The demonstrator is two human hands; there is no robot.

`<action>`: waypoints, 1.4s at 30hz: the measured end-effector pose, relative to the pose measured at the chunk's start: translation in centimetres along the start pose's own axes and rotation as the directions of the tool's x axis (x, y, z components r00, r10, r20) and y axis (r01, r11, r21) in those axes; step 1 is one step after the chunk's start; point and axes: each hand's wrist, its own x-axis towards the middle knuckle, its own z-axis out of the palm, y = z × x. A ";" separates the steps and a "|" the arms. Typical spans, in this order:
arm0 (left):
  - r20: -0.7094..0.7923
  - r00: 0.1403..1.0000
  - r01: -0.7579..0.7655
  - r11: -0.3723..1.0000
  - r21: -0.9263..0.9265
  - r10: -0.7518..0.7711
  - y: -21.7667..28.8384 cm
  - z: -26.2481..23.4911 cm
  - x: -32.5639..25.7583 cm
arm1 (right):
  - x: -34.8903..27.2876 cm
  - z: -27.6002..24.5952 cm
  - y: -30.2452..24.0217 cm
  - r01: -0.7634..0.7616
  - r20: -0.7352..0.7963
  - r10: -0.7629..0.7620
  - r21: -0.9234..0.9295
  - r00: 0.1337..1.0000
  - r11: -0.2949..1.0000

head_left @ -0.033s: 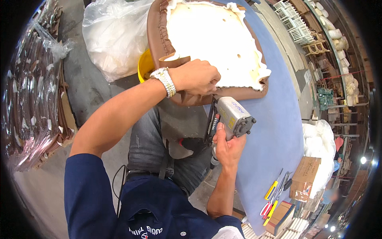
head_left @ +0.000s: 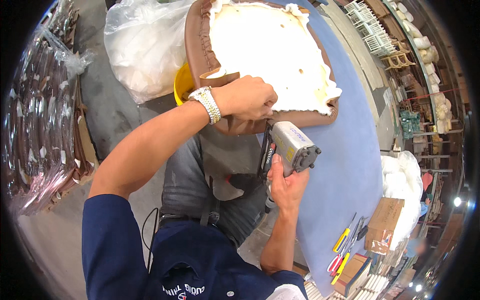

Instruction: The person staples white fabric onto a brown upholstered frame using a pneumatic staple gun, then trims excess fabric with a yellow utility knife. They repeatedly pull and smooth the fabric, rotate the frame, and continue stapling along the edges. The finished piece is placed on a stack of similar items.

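An upturned seat cushion [head_left: 270, 45] lies on a blue table [head_left: 350, 165], its cream underside up. A brown leather cover [head_left: 197, 45] is folded over its rim. My left hand [head_left: 245, 97], a metal watch on its wrist, presses the cover down at the cushion's near edge. My right hand [head_left: 287, 187] grips a grey pneumatic staple gun [head_left: 292, 145] from below. The gun's nose points at the near brown edge, just right of my left hand.
A yellow bucket [head_left: 182, 85] and a big clear plastic bag [head_left: 145, 45] stand left of the cushion. Plastic-wrapped brown pieces [head_left: 40, 125] are stacked at far left. A cardboard box [head_left: 385, 225], hand tools [head_left: 345, 250] and a white bag [head_left: 405, 175] lie on the table's right.
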 end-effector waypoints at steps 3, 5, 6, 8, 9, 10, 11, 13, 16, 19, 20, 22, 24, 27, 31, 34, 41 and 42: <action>-0.049 0.999 -0.014 1.000 -0.005 0.014 -0.6 0.5 0.2 | 1.0 0.8 0.5 0.170 0.006 -0.171 -0.159 0.985 0.973; -0.070 0.997 -0.018 1.000 0.017 0.019 -1.1 0.5 0.7 | 2.1 1.6 0.1 0.240 -0.059 -0.264 -0.262 0.963 0.935; -0.052 0.999 0.004 1.000 0.004 -0.004 -1.1 0.3 0.8 | 2.4 1.9 -0.2 0.220 -0.082 -0.250 -0.273 0.965 0.937; -0.012 0.999 0.046 0.999 -0.020 -0.047 -1.1 -0.3 1.0 | 2.3 2.0 -0.6 0.045 -0.091 -0.056 -0.116 0.994 0.992; -0.007 0.997 0.071 0.997 -0.014 -0.072 -1.1 -1.1 1.1 | 2.4 2.0 -0.6 -0.001 -0.082 -0.003 -0.040 0.997 0.999; -0.023 0.997 0.069 0.998 -0.010 -0.069 -1.4 -1.0 1.2 | 2.2 1.8 -0.1 0.018 -0.064 -0.016 0.018 0.998 1.000; -0.021 0.998 0.063 0.998 0.008 -0.063 -1.4 -1.2 1.3 | 1.8 1.6 0.1 0.036 -0.045 -0.032 0.076 0.998 0.997; -0.019 0.998 0.057 0.998 0.008 -0.057 -1.2 -0.8 1.7 | 0.8 1.2 -0.2 0.067 -0.050 -0.064 0.050 0.997 0.997; 0.003 0.995 0.098 0.995 0.003 -0.098 -0.9 -1.0 1.8 | 0.5 1.4 -0.5 0.071 -0.055 -0.067 0.069 0.996 0.995; -0.030 0.996 0.078 0.997 -0.012 -0.078 -1.1 -0.4 1.7 | 1.7 2.0 0.8 0.234 -0.024 -0.239 -0.131 0.971 0.963; -0.048 0.997 0.064 0.998 -0.018 -0.065 -1.4 -0.2 1.7 | 2.2 2.3 0.8 0.268 -0.037 -0.277 -0.161 0.960 0.950; -0.023 0.997 0.075 0.997 -0.017 -0.075 -1.2 -0.4 1.6 | 2.1 3.2 0.0 0.264 -0.146 -0.278 -0.105 0.949 0.959; -0.090 0.993 0.076 0.995 -0.071 -0.083 -1.0 -0.7 1.0 | 1.8 3.0 0.2 0.118 -0.069 -0.122 -0.055 0.990 0.991; -0.332 0.943 0.013 0.999 -0.046 -0.027 -0.4 -3.1 0.7 | -0.5 1.4 0.8 0.020 -0.038 -0.014 0.171 0.999 0.985; -0.422 0.906 0.064 0.979 0.192 0.024 -1.4 -6.7 -2.8 | -6.7 -1.4 3.4 -0.103 -0.033 0.146 0.556 0.989 0.825; -0.461 0.885 0.019 0.982 0.187 0.070 -5.7 -4.0 -5.4 | -11.4 -1.5 5.6 -0.149 -0.034 0.203 0.568 0.979 0.810; -0.491 0.858 0.010 0.960 -0.279 -0.152 4.1 0.7 -0.3 | -17.4 0.9 11.6 -0.382 0.046 0.389 0.318 0.920 0.868; -0.447 0.885 -0.020 0.951 -0.310 -0.127 6.2 2.2 0.7 | -17.4 0.9 11.0 -0.377 0.025 0.393 0.344 0.919 0.860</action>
